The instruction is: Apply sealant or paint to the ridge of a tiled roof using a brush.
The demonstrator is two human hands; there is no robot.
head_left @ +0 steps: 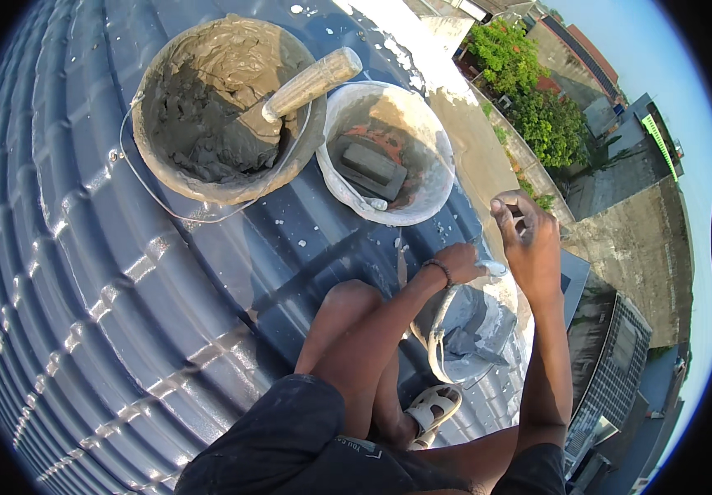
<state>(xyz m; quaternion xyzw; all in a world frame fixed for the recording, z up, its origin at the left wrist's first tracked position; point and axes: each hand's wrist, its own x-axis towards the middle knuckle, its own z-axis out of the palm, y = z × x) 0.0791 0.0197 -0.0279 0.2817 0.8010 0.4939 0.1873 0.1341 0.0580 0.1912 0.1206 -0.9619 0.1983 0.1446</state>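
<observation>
My left hand (457,263), wearing a bracelet, grips the whitened rim of a lower bucket (467,318) that has grey residue inside and a looped handle. Higher at the right, my right hand (526,233) is raised with curled fingers; I cannot make out whether anything small is in them. Above my hands, a pale bucket (430,140) holds a dark rectangular block (370,167). Beside it, a larger bucket (150,124) is filled with wet grey mortar (216,99), with a thick wooden handle (319,74) sticking out.
I am on sloped blue ribbed roofing (125,289), my sandalled foot (434,408) beside the lower bucket. A plastered ledge (480,157) runs along the roof's right edge. Beyond it, lower down, are trees (546,124), concrete walls (628,256) and other roofs (612,371).
</observation>
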